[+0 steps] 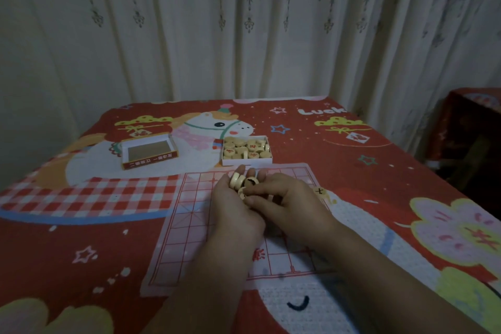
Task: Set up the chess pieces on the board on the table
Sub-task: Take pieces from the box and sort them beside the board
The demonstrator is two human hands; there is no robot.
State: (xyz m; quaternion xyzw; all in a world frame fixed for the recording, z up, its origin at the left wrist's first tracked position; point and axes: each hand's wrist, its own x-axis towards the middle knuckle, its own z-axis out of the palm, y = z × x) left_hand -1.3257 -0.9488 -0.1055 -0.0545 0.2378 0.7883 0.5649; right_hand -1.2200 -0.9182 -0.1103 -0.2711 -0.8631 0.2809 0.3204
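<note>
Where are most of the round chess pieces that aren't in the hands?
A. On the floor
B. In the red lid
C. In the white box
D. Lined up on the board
C: the white box behind the board is full of round pieces, while the red lid holds none.

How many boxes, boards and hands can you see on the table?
Box of pieces: 1
Empty box lid: 1
Board: 1
Hands: 2, left hand and right hand
Total: 5
</note>
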